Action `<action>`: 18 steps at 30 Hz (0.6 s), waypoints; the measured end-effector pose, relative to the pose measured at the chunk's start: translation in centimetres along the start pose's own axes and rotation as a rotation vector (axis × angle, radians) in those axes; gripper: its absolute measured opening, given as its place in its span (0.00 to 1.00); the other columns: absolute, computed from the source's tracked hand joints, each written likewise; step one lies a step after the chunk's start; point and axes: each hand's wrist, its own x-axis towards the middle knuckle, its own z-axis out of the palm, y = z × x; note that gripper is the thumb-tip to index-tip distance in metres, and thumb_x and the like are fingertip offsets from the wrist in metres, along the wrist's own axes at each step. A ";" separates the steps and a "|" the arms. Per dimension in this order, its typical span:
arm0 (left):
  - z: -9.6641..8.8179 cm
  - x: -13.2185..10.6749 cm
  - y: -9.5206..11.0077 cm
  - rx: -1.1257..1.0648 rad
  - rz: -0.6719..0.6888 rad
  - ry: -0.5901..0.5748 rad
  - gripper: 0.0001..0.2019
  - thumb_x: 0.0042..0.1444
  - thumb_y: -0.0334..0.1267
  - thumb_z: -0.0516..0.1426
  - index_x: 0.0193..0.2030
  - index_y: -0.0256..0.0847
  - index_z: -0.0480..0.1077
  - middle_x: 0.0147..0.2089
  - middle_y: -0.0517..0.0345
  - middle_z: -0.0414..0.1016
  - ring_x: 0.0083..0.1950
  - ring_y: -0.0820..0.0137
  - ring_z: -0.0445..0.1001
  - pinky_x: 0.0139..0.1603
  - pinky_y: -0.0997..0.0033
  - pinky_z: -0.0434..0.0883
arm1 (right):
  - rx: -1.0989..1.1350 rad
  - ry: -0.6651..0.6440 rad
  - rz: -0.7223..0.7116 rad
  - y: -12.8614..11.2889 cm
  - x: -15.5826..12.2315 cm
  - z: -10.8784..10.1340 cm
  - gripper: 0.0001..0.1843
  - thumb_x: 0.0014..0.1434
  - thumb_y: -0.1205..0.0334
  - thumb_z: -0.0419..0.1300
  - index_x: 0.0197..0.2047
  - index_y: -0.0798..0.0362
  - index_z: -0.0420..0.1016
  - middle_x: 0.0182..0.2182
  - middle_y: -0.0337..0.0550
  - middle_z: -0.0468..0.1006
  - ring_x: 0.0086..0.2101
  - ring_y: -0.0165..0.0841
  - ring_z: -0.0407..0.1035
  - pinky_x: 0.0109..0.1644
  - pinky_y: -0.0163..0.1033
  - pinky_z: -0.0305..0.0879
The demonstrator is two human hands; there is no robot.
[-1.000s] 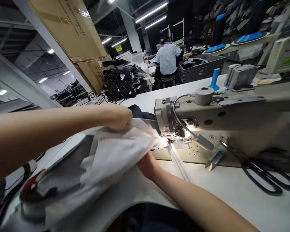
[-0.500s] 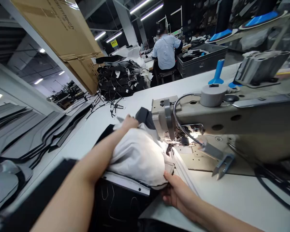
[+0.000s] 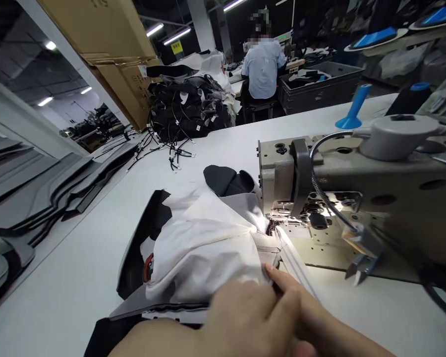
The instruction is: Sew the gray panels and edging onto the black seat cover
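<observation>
A sewn piece of white cloth point(image 3: 208, 248) with grey mesh and black padded parts lies bunched on the table, its right edge by the sewing machine's needle area. My right hand point(image 3: 295, 292) grips the near right edge of this piece, a digit on top; its other fingers are hidden behind my left hand. My left hand point(image 3: 249, 312) is blurred in front of the cloth, bent over close to my right wrist. Its fingertips are hidden, so what it holds does not show. The sewing machine point(image 3: 282, 173) stands on the right, its lamp lighting the seam.
Thread snips point(image 3: 362, 270) hang by the machine bed. Grey padded panels point(image 3: 40, 183) are stacked at left. Behind are a heap of black pieces point(image 3: 193, 106), black cords point(image 3: 180, 151), a cardboard box point(image 3: 111, 34), a blue cone point(image 3: 351, 111), a grey crate point(image 3: 319, 91) and a seated person point(image 3: 263, 67).
My left hand has come from the far side of the cloth back toward me, beside my right hand. The cloth looks more spread out. The view has shifted, with the machine appearing nearer.
</observation>
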 end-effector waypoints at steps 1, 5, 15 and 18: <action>1.2 -0.1 1.2 0.031 0.072 -0.176 0.25 0.56 0.54 0.50 0.55 0.42 0.66 0.32 0.56 0.69 0.31 0.65 0.67 0.30 0.66 0.67 | -0.173 0.003 -0.035 -0.6 -0.6 -0.2 0.27 0.57 0.37 0.52 0.38 0.54 0.74 0.37 0.48 0.77 0.41 0.41 0.68 0.48 0.45 0.63; 4.9 1.7 2.1 0.174 -0.005 -0.633 0.39 0.50 0.49 0.58 0.66 0.32 0.53 0.42 0.46 0.69 0.39 0.59 0.69 0.37 0.59 0.70 | -0.988 -0.072 -0.131 -3.2 -3.8 -2.1 0.19 0.62 0.46 0.48 0.31 0.50 0.69 0.31 0.41 0.74 0.33 0.35 0.67 0.39 0.39 0.64; 5.5 4.6 -0.2 -0.081 -0.104 -1.054 0.42 0.51 0.31 0.53 0.70 0.33 0.34 0.43 0.42 0.74 0.44 0.55 0.74 0.38 0.63 0.70 | -1.828 0.476 -0.718 -4.2 -0.9 -11.0 0.18 0.66 0.57 0.43 0.47 0.51 0.71 0.34 0.44 0.71 0.34 0.35 0.69 0.35 0.37 0.65; 4.9 4.9 -1.4 -0.238 -0.157 -1.043 0.42 0.52 0.34 0.50 0.70 0.37 0.31 0.48 0.42 0.73 0.47 0.54 0.73 0.40 0.63 0.70 | -1.954 0.442 -0.767 -4.6 0.6 -11.0 0.17 0.64 0.61 0.46 0.48 0.53 0.72 0.33 0.46 0.71 0.34 0.37 0.68 0.32 0.37 0.63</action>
